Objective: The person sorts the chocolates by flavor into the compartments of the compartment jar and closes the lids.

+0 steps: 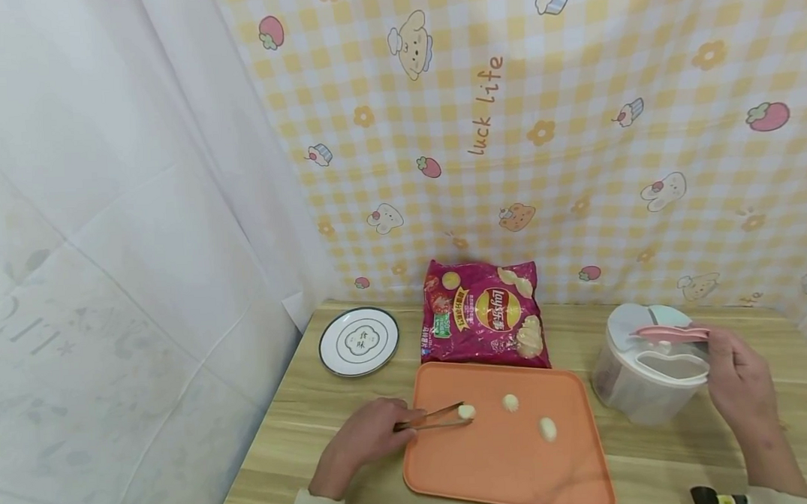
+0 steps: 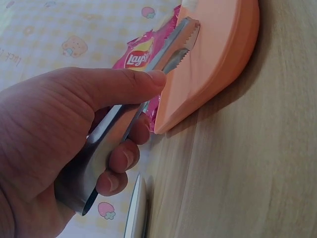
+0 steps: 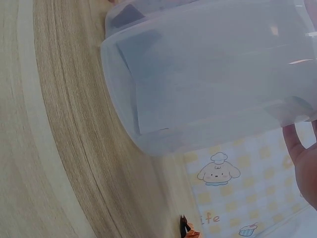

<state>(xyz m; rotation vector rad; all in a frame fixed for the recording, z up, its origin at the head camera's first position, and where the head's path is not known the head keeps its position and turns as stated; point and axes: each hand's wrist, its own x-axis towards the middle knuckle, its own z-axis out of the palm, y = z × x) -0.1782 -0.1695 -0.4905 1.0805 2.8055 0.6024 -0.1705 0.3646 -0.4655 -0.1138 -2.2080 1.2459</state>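
Note:
My left hand [image 1: 367,438] pinches metal tongs [image 1: 441,425] between thumb and fingers; their toothed tips show in the left wrist view. The tips straddle a small whitish piece [image 1: 467,411] on the orange tray [image 1: 494,466]. Two similar pieces, one round [image 1: 510,403] and one oval [image 1: 548,429], lie farther right on it. My right hand [image 1: 740,376] holds the end of a raised pink flap [image 1: 671,335] on the lid of a translucent container [image 1: 642,392]. An opening shows below the flap. In the right wrist view the container's wall [image 3: 198,74] fills much of the picture.
Behind the tray lies a magenta Lay's chip bag [image 1: 483,314]. A white dark-rimmed plate [image 1: 359,342] sits at the back left of the wooden table [image 1: 283,430]. A yellow checked curtain [image 1: 439,130] hangs behind, and pale sheeting [image 1: 106,257] stands along the left.

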